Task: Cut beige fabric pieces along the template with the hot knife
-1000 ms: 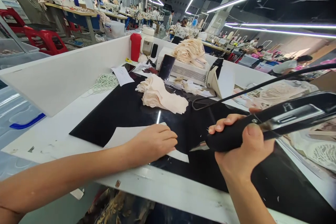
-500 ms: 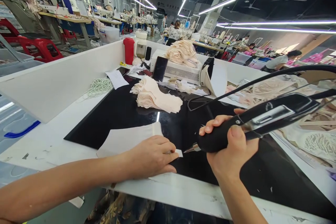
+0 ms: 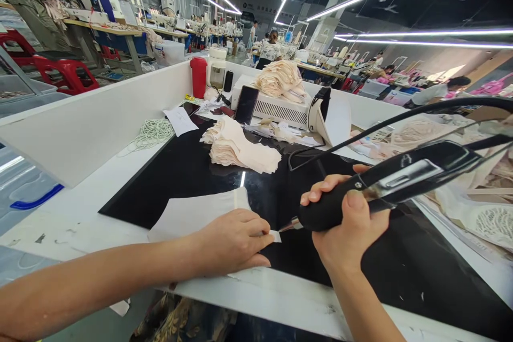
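Since the earlier frame, the tip of the black cutting tool (image 3: 401,179) has closed on the white cloth piece (image 3: 192,212). Head view: our right hand (image 3: 348,235) wraps its handle fully, with the axis running up-right. The tip sits at the cloth corner, just right of our left hand (image 3: 232,240), which is flat, pressing and holding nothing.

Left hand (image 3: 234,240): palm down and flat, fingers together and slightly curled. Its fingertips (image 3: 262,232) point toward the black tool handle (image 3: 326,212) and lie just to the left of it, not touching it.

Left forearm (image 3: 100,283): bare, extended from the lower left of the handle, low and nearly level, wrist straight.

Right hand (image 3: 348,235): closed in a full grip around the black tool handle. The thumb (image 3: 355,200) presses on top, and the other fingers wrap the far side with their tips showing above the handle.

Right forearm (image 3: 368,310): bare, rising from directly below the handle, wrist bent slightly back.
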`<state>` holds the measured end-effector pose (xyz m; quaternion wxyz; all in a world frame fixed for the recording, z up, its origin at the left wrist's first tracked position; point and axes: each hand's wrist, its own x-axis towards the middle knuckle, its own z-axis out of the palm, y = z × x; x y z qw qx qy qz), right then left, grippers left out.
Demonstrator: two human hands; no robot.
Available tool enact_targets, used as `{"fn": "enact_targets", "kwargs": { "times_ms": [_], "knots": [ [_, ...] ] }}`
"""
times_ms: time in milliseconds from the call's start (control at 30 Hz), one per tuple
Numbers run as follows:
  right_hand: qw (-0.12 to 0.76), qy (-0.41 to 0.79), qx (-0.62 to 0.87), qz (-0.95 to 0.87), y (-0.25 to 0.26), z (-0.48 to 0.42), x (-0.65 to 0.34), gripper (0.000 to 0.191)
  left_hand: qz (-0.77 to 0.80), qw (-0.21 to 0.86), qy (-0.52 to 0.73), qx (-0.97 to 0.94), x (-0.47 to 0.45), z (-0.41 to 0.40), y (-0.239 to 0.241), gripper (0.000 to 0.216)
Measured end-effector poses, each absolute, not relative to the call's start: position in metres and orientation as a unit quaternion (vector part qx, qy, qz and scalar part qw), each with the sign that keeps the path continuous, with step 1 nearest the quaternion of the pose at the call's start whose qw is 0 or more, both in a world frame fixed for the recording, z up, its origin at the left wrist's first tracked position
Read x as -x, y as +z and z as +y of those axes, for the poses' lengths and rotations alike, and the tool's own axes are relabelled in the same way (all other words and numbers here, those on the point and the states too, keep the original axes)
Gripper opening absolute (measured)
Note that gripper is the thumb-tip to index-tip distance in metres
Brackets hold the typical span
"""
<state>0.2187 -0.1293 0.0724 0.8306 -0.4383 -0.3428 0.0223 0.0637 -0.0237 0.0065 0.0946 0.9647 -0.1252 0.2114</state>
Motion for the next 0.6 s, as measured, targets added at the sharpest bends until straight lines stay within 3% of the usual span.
{"fn": "enact_targets", "kwargs": {
  "times_ms": [600],
  "knots": [
    [0.832, 0.022, 0.437, -0.341, 0.0747, -0.1302, -0.2195, 0.04, -0.132, 0.114, 0.216, -0.961, -0.0625, -0.021, 0.0044, 0.037]
  ]
}}
